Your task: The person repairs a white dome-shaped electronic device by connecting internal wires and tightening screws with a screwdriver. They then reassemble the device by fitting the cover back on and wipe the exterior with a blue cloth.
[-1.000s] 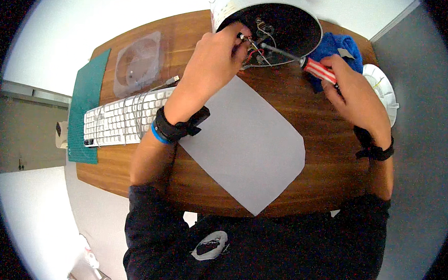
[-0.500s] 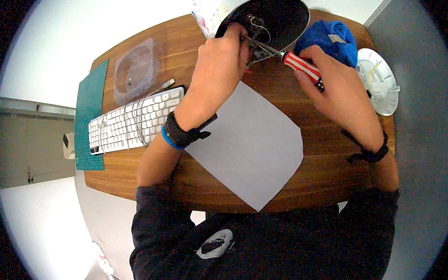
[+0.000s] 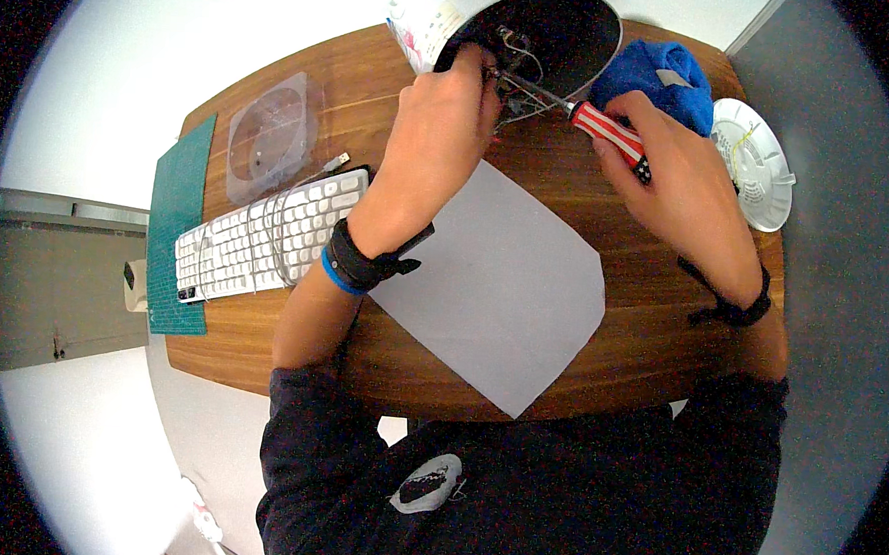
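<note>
A screwdriver [image 3: 610, 131] with a red-and-white striped handle and starred dark end is gripped in my right hand [image 3: 679, 179], its shaft pointing left. The shaft reaches the mouth of a round, dark-lined housing [image 3: 584, 41] tipped toward me at the far edge. Thin wires [image 3: 519, 51] and small fittings show inside and at its near rim. At that rim my left hand [image 3: 444, 109] is closed, fingertips beside the screwdriver's tip; what they pinch is hidden. A large grey sheet [image 3: 509, 280] lies on the wooden table below my hands.
On the left lie a white keyboard [image 3: 268, 235] wrapped in its cable, a clear plastic piece [image 3: 272, 136] and a green cutting mat [image 3: 181, 226]. To the right sit a blue cloth [image 3: 661, 84] and a white round cover [image 3: 767, 168]. A grey partition [image 3: 841, 295] borders the table's right side.
The screwdriver and my right hand have shifted slightly to the right. The housing's opening also sits a little further right, while my left hand stays at its rim.
</note>
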Demonstrator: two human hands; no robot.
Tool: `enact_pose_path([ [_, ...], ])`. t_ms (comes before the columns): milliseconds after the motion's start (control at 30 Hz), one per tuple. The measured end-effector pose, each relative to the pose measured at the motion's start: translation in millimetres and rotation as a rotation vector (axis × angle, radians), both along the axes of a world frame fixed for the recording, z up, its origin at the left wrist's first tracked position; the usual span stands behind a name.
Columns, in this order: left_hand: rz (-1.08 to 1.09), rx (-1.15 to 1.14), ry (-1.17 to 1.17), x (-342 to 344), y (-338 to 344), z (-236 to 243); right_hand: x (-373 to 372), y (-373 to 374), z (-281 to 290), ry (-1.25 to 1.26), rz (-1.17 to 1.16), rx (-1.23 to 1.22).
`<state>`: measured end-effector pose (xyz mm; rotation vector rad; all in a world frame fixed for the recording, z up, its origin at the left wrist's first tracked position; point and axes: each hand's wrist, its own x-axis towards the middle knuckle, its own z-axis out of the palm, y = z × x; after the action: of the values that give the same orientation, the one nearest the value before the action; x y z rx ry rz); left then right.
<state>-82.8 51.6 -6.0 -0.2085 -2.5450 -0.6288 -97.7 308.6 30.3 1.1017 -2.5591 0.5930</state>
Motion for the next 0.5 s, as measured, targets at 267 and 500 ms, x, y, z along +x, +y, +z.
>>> enact_pose_path([
  [267, -0.006, -0.001, 0.001, -0.6, 0.9, -0.3, 4.4, -2.1, 0.7, -0.017, -0.019, 0.024],
  [500, -0.013, 0.018, -0.006, -0.9, 0.9, -0.7, 9.3, -4.8, 0.1, -0.003, -0.073, 0.035],
])
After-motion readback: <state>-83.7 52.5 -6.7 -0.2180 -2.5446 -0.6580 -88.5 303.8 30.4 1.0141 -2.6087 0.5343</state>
